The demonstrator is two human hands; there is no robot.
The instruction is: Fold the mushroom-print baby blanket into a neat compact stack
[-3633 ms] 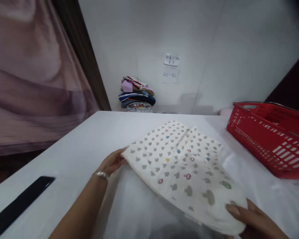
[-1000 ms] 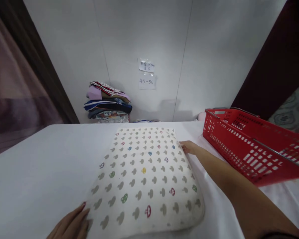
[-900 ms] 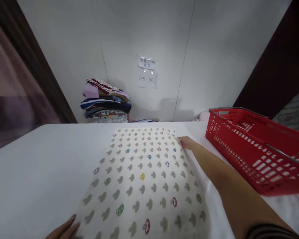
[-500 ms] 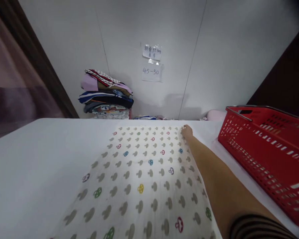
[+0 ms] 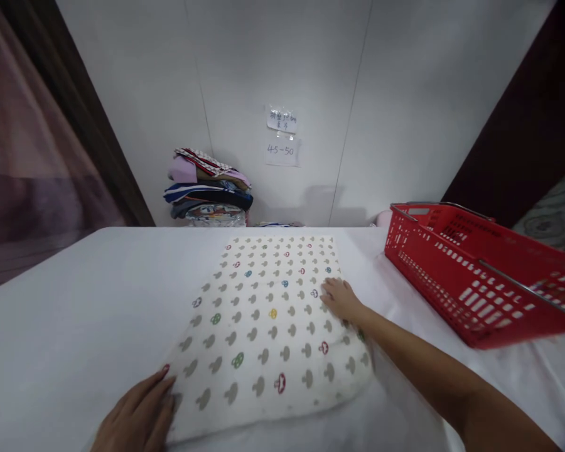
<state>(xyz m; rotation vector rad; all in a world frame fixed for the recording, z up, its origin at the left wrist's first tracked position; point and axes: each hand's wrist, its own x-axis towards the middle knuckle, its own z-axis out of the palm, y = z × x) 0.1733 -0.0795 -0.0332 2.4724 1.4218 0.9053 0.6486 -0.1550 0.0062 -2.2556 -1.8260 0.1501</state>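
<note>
Right hand [image 5: 341,300] flat, open on patterned cloth [image 5: 268,326]; left hand [image 5: 139,417] open, pressing near corner; red basket [image 5: 475,276] beside

- Light is even and moderately bright, seemingly from overhead, with no hard glare anywhere.
- The white wall [image 5: 273,75] reads greyish; a soft shadow sits on it just right of the paper notes [image 5: 281,135].
- The patterned cloth [image 5: 268,320] is fairly sharp at its centre; its near edge softens.
- The left hand [image 5: 136,417], below the cloth, is slightly blurred.
- The red basket [image 5: 480,276], right of the cloth, smears towards the frame's right edge.
- Wide-angle distortion bends the wall seams and dark door frames outward; the corners darken, and the pink curtain [image 5: 23,157] is hazy.
</note>
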